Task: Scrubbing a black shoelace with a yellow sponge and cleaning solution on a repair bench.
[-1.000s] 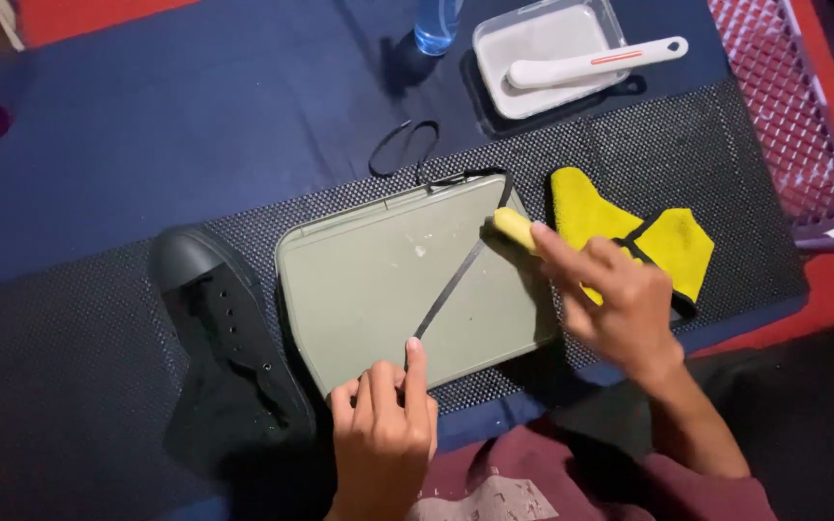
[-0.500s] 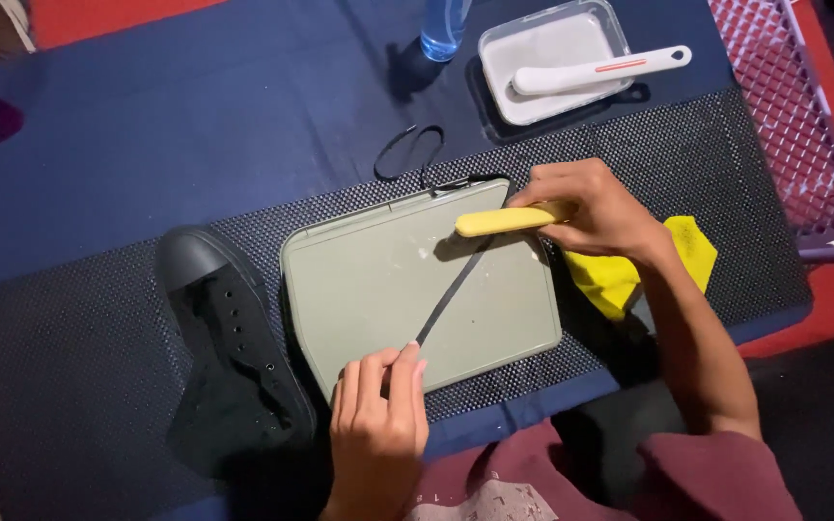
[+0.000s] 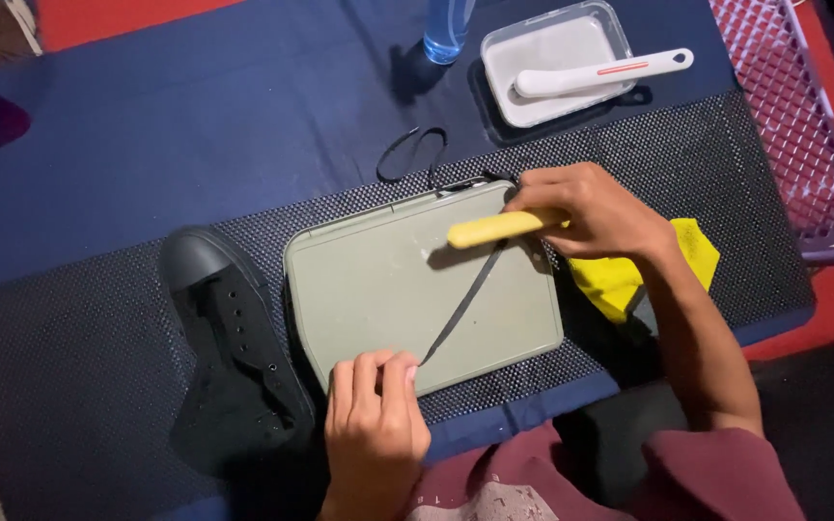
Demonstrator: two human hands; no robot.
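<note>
- Fingertips (image 3: 400, 367) of your left hand (image 3: 371, 425) were curled tight, pinching the near end of a black shoelace (image 3: 465, 301) against the lower edge of the grey-green tray (image 3: 369, 280), just below the middle of the frame.
- Your right hand (image 3: 591, 207) sat right of centre, its fingers closed around the back end of a yellow brush (image 3: 494, 229), whose free end pointed left over the tray's upper right part.
- From your left pinch the shoelace ran as a taut dark line diagonally up and to the right across the tray, passing under the brush toward the tray's upper right corner; its far end was hidden beneath your right hand.
- Whether the brush touched the lace or hovered just over it, I could not tell; it cast a shadow on the tray right below itself.
- A second black lace (image 3: 412, 154) lay in a loop on the blue tablecloth (image 3: 195, 116), just above the tray's top edge.
- A black high-top sneaker (image 3: 234, 357) lay just left of the tray, toe toward the upper left, its eyelets bare, on the black mesh mat (image 3: 69, 367).
- A yellow cloth (image 3: 663, 265) lay bunched on the mat under your right wrist, right of the tray.
- At the upper right, a white shallow container (image 3: 542, 43) held a white long-handled brush (image 3: 605, 75); a clear blue bottle (image 3: 446, 29) stood just to its left at the top edge.
- A pink wire rack (image 3: 803, 125) filled the far right of the frame.
</note>
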